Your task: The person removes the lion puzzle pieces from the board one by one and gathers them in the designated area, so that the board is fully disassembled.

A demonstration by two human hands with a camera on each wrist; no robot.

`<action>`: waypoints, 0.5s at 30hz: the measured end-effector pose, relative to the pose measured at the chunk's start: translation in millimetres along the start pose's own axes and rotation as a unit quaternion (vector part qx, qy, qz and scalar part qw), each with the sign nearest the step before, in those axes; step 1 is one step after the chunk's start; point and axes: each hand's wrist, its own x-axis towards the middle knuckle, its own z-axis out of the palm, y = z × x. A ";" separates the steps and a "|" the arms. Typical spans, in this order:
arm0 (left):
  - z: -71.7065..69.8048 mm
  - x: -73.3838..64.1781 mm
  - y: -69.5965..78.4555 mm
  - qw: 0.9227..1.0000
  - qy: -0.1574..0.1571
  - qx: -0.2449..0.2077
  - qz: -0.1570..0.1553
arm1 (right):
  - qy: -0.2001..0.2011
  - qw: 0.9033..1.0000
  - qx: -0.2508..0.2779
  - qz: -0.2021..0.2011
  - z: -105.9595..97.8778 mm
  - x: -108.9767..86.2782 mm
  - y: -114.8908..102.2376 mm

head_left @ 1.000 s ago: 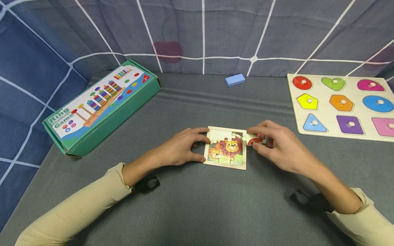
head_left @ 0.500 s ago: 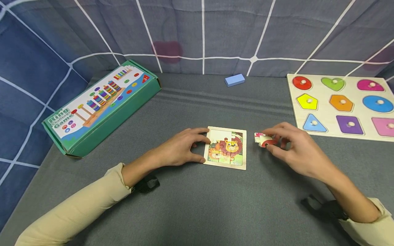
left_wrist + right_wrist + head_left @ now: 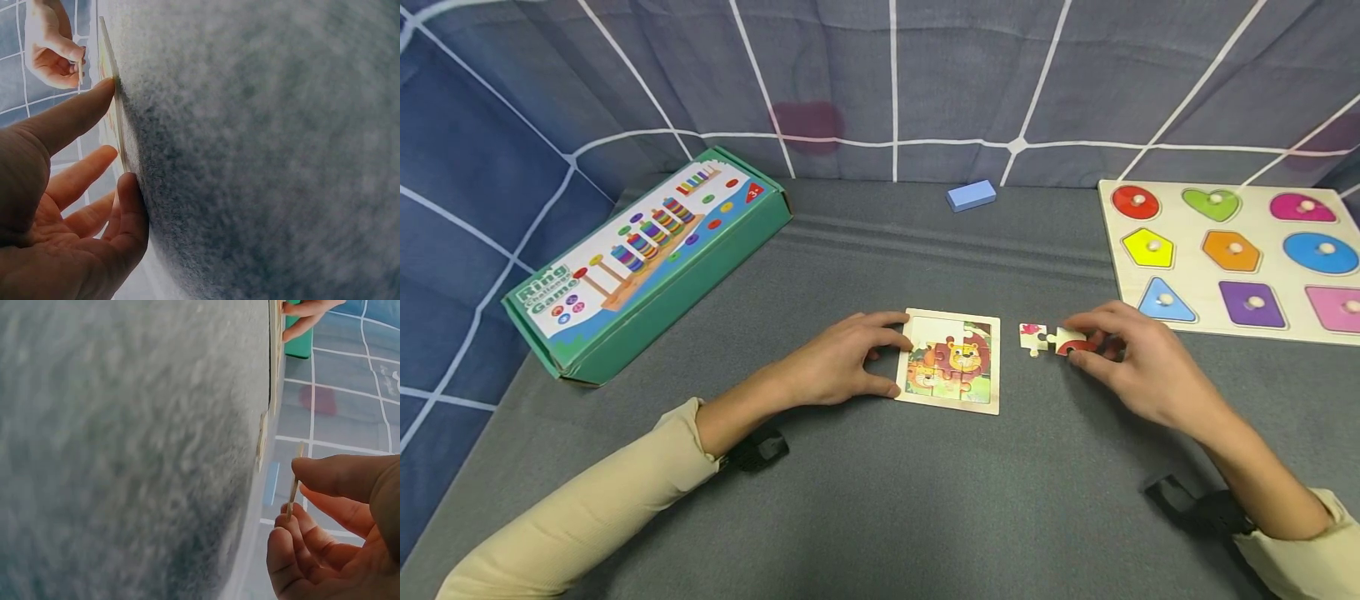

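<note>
Lion puzzle (image 3: 953,360), mid-frame, is steadied along its left edge by the left hand (image 3: 842,362), fingers spread; pressure is best kept light. Right of centre, the loose piece (image 3: 1032,337) lies flat. Farther right, the red-and-cream piece (image 3: 1067,342) is pinched by the right hand (image 3: 1142,358), thumb and fingertips nearly meeting, and is best held level; its right end is covered, and only its edge is shown from the right wrist.

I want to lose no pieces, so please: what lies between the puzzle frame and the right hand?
One loose piece, then the held piece pinched by the right hand; the head view shows this.
</note>
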 end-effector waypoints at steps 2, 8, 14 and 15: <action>-0.1 -0.1 0.1 1.000 0.000 -0.001 -0.001 | -0.005 1.000 -0.004 0.003 -0.3 0.4 3.0; -0.5 -0.5 0.5 1.000 -0.001 -0.001 -0.002 | -0.014 1.000 0.003 0.004 -0.6 3.0 9.6; 0.1 0.0 -0.3 1.000 -0.002 0.000 -0.001 | -0.013 1.000 -0.003 0.008 0.1 5.7 14.1; 0.3 0.1 -0.6 1.000 -0.002 0.000 -0.001 | -0.013 1.000 -0.006 0.008 0.3 6.0 14.7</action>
